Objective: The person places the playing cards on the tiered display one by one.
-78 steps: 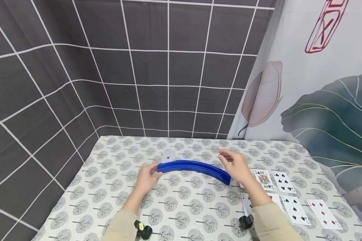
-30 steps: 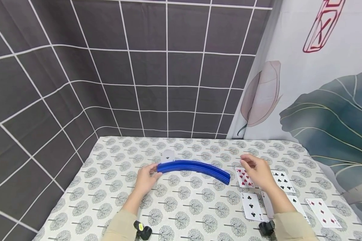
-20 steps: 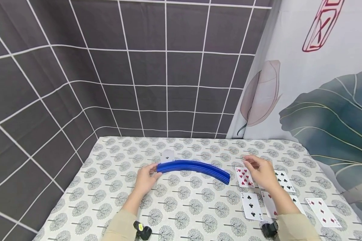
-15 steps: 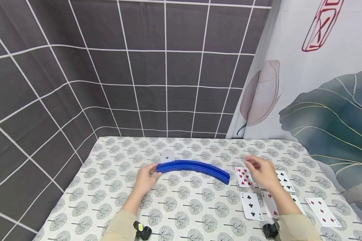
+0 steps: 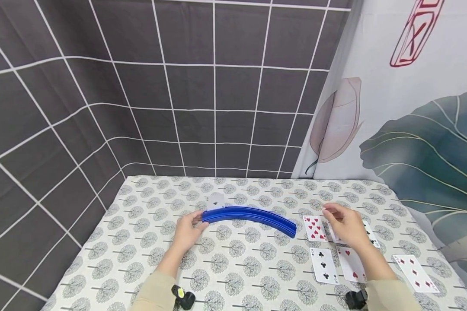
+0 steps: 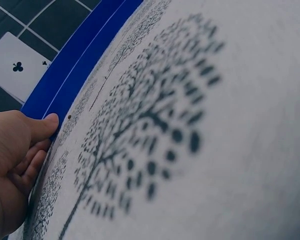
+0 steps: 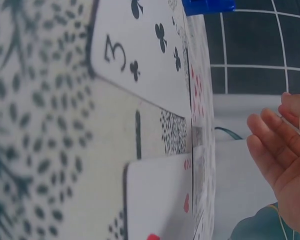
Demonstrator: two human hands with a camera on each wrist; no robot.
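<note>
A curved blue card rack (image 5: 249, 216) lies mid-table; my left hand (image 5: 188, 232) pinches its left end, thumb in front. In the left wrist view the thumb of that hand (image 6: 15, 160) presses the blue rack (image 6: 65, 80). An ace of clubs (image 5: 216, 200) stands upright at the rack's left part. My right hand (image 5: 348, 224) hovers over the cards at the right, fingers loosely bent and holding nothing. Below and left of it lie a hearts card (image 5: 315, 229), a three of clubs (image 5: 324, 266) and a two of hearts (image 5: 351, 264). The right wrist view shows the right hand (image 7: 285, 155) raised above the tabletop.
A five of diamonds (image 5: 415, 273) lies farther right. A clubs card (image 5: 371, 234) is partly behind my right hand, and another card is mostly covered by it. The patterned cloth (image 5: 140, 242) covers the table up to a dark gridded curtain (image 5: 233, 125) at the back.
My right hand has moved right from beside the rack's right end to over the card rows, uncovering the hearts card and the three of clubs. The left hand and rack have stayed in place.
</note>
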